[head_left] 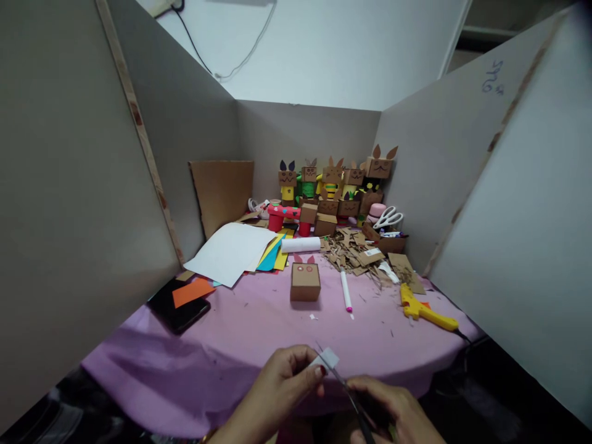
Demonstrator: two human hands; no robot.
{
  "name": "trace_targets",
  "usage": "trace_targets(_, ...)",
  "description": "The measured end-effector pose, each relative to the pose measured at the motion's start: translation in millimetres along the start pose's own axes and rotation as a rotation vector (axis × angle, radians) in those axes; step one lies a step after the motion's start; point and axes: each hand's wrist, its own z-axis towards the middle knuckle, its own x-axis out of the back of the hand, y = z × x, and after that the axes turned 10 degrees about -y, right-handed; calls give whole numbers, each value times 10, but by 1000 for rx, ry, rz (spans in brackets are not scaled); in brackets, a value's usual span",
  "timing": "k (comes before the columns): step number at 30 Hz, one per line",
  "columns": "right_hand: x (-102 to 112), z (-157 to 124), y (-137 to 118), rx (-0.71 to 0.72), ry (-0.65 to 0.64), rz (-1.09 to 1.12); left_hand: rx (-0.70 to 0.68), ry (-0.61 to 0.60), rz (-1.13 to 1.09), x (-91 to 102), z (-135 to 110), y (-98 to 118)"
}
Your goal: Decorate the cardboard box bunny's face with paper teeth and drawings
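Note:
Near the front edge of the table, my left hand (290,377) pinches a small piece of white paper (330,357) between thumb and fingers. My right hand (393,404) grips a pair of dark-handled scissors (350,394), whose blades are apart at the paper, close to my left thumb. Beyond both hands stands a small cardboard box head (305,283) with pinkish ears and two round eyes, one with white in it. Tiny white scraps (313,317) lie in front of the box, and a white marker with a pink end (346,292) lies to its right.
White sheets (231,250) and coloured paper lie left, near a black phone (178,311) under an orange strip (194,292). Cardboard scraps (349,250) and a yellow glue gun (428,313) are right. Several cardboard animal figures (330,176) line the back; grey panels (305,132) surround the table.

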Motion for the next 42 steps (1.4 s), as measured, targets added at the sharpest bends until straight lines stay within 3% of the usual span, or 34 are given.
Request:
trace_targets(6, 123, 84, 43, -19, 74, 54, -14, -77, 91, 67, 294, 80)
trace_targets(9, 150, 136, 195, -46, 125, 116, 6, -110, 104, 66, 521, -3)
trace_targets(16, 178, 265, 500, -26, 112, 332, 50, -134, 160, 117, 917, -274)
trace_targets(20, 209, 296, 617, -56, 146, 435, 38, -92, 182, 194, 973, -348)
trace_targets(23, 221, 302, 686, -87, 234, 524, 1, 14, 187, 221, 1002, -309)
trace_targets(26, 202, 316, 719, -101, 391, 631, -43, 113, 178, 132, 1143, -181)
trace_targets(30, 141, 337, 715, -63, 609, 762, -117, 127, 196, -165, 1555, 60)
trace_targets(34, 110, 337, 700, -39, 682, 830, -194, 108, 345, -354, 1854, 242)
trace_targets(37, 108, 327, 690, -31, 690, 867, -225, 114, 536, -296, 1736, 209)
trace_targets(42, 94, 327, 651, -8, 709, 925, -158, 9, 803, -87, 1202, -76)
